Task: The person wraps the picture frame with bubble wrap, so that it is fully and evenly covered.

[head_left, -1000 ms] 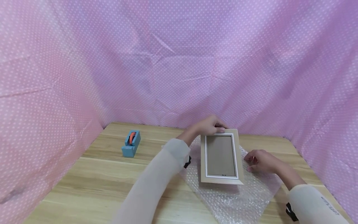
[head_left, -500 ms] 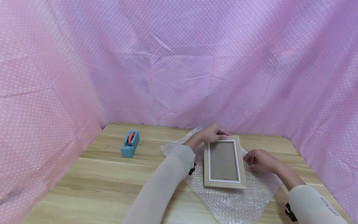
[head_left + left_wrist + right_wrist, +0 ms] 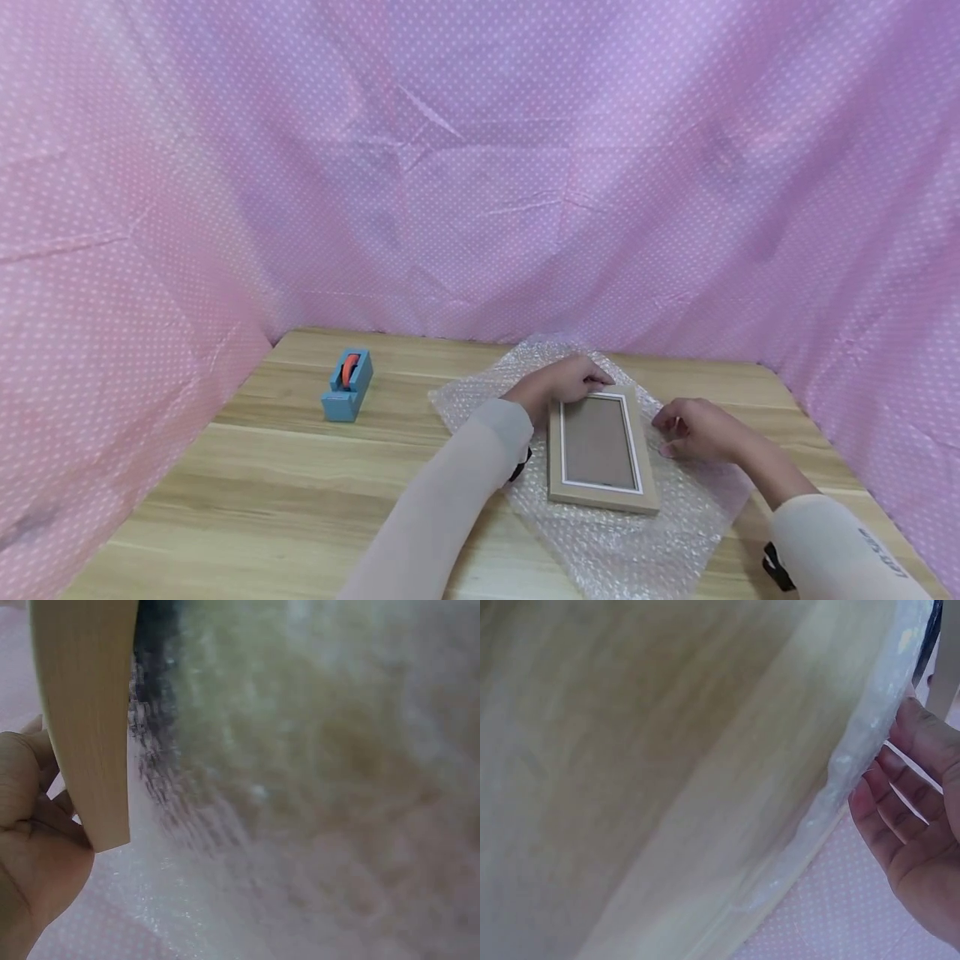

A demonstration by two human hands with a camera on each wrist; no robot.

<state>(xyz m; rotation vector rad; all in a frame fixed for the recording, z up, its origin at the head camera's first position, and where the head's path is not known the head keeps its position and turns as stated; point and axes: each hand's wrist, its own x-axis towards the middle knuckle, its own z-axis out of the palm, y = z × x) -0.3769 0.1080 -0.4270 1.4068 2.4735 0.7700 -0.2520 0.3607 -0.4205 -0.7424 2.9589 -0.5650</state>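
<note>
A light wooden picture frame point(image 3: 555, 450) with a white inner border lies tilted on a sheet of bubble wrap point(image 3: 637, 542) in the head view. My left hand point(image 3: 566, 380) grips the frame's far edge, thumb on the front face near the top left corner. In the left wrist view that hand point(image 3: 37, 817) is behind the frame's wooden side point(image 3: 90, 727). To the right of the frame, my right hand point(image 3: 701, 429) rests at the wrap's right edge with loosely bent fingers. The right wrist view shows its fingertips point(image 3: 862, 799) touching the wrap's edge point(image 3: 847, 761).
A blue tape dispenser point(image 3: 348, 385) with an orange core stands on the left of the wooden table point(image 3: 300, 492). Pink dotted cloth point(image 3: 480, 208) hangs around the table's back and sides.
My left hand has lowered the picture frame onto the bubble wrap, toward me and slightly right. More of the wrap's far corner shows. My right hand has stayed nearly in place.
</note>
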